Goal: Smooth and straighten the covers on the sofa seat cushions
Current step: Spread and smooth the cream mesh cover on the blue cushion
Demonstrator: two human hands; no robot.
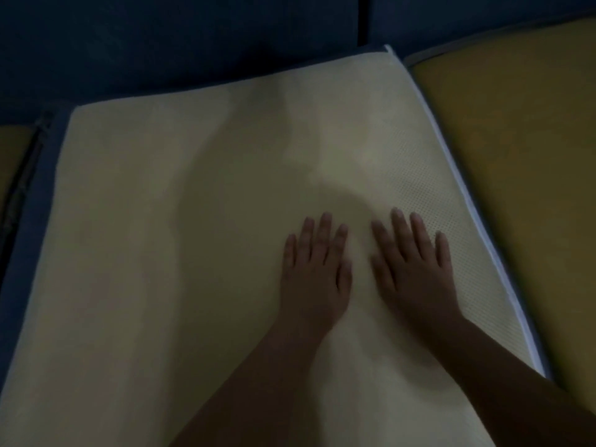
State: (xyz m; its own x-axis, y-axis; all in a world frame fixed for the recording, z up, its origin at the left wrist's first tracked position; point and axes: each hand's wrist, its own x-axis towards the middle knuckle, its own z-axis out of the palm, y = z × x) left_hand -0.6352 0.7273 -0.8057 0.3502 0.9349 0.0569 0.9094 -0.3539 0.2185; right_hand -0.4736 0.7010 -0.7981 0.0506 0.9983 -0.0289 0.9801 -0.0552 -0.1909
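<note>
A pale yellow mesh cover (180, 240) lies over the middle seat cushion and fills most of the view. It has a white trim along its right edge (464, 195). My left hand (314, 272) rests flat on the cover, palm down, fingers spread and pointing away from me. Close beside it, my right hand (414, 269) lies flat too, nearer the right edge. Neither hand holds anything. Soft shaded folds run lengthwise across the cover's far half.
A darker mustard seat cushion (522, 162) adjoins on the right. The dark blue sofa back (193, 37) runs along the far side, and a blue band (30, 201) borders the cover's left edge. Another cushion's sliver (13, 150) shows at far left. The light is dim.
</note>
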